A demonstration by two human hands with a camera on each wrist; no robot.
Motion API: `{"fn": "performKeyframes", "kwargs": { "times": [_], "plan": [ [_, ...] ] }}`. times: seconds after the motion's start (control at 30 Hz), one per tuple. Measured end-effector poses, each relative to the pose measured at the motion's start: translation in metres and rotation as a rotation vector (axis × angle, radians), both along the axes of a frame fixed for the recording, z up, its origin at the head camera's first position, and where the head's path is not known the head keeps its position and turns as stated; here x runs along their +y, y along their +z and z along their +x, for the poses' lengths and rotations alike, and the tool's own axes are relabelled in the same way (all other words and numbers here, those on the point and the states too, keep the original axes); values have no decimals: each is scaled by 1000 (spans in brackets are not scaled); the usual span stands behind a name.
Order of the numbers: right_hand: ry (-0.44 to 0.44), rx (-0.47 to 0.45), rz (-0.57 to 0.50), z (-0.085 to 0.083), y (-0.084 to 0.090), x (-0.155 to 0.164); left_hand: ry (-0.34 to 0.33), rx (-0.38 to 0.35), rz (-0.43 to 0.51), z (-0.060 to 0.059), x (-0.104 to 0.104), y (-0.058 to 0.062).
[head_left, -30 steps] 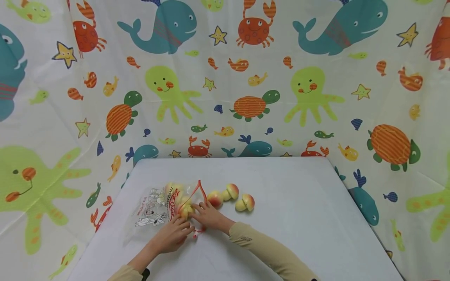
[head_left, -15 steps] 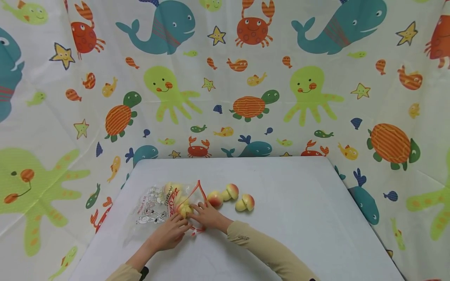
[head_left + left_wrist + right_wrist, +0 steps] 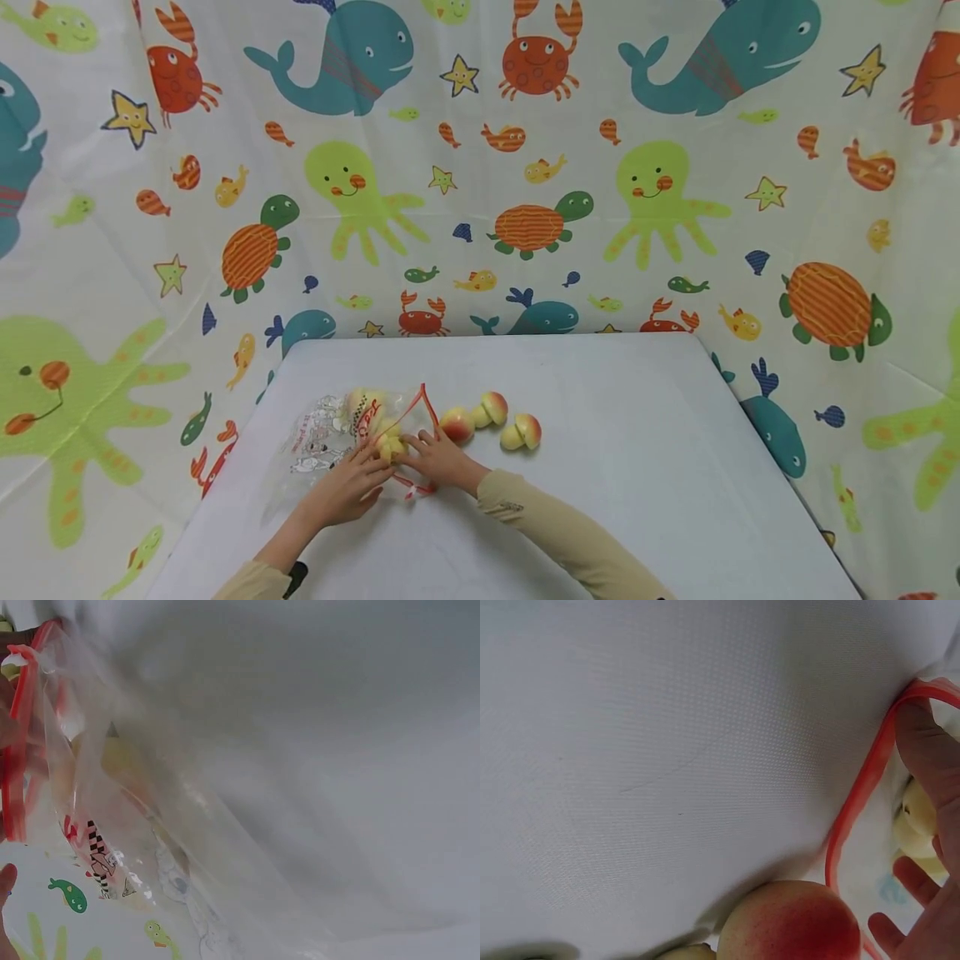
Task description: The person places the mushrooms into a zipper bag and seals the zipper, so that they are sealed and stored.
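A clear zip bag [image 3: 330,433] with a red rim and cartoon print lies at the table's left. One peach [image 3: 365,401] lies inside it. My left hand [image 3: 351,486] pinches the bag's near edge at the mouth; the left wrist view shows the red rim [image 3: 16,757] and the clear film up close. My right hand [image 3: 431,454] reaches into the mouth, and a yellow peach [image 3: 390,443] sits between its thumb and fingers. In the right wrist view the thumb [image 3: 930,750] is inside the red rim [image 3: 859,802], beside that peach [image 3: 915,817].
Three more peaches lie just right of the bag: one [image 3: 457,423] by my right hand, also close in the right wrist view [image 3: 791,922], and two further right [image 3: 492,407] [image 3: 525,431]. The white table [image 3: 637,467] is walled by sea-animal print cloth [image 3: 525,167].
Both hands have slid a little left and away, carrying the yellow peach further into the bag's mouth. The loose peaches have not moved.
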State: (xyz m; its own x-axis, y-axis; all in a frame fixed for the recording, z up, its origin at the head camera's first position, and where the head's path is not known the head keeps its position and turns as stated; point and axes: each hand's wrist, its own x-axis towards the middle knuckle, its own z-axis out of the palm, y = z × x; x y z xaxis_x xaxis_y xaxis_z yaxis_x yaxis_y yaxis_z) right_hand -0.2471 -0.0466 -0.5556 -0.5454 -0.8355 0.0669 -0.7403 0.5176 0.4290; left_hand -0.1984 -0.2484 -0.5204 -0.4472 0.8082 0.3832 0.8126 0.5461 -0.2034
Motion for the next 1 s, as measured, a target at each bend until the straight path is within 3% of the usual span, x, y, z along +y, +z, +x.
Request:
{"fn": "performKeyframes", "kwargs": {
  "times": [0.23, 0.43, 0.83, 1.0],
  "plan": [
    [-40, -3, 37, -3, 3, -4, 27, 6, -6, -3, -4, 3],
    [-38, 19, 43, -2, 1, -6, 58, 16, -17, 1, -6, -3],
    [-41, 28, 57, -3, 2, -7, 135, 85, -135, 3, -14, -8],
    [-28, -22, 9, -4, -2, 1, 147, 92, -179, 4, -13, -10]
  ]
}}
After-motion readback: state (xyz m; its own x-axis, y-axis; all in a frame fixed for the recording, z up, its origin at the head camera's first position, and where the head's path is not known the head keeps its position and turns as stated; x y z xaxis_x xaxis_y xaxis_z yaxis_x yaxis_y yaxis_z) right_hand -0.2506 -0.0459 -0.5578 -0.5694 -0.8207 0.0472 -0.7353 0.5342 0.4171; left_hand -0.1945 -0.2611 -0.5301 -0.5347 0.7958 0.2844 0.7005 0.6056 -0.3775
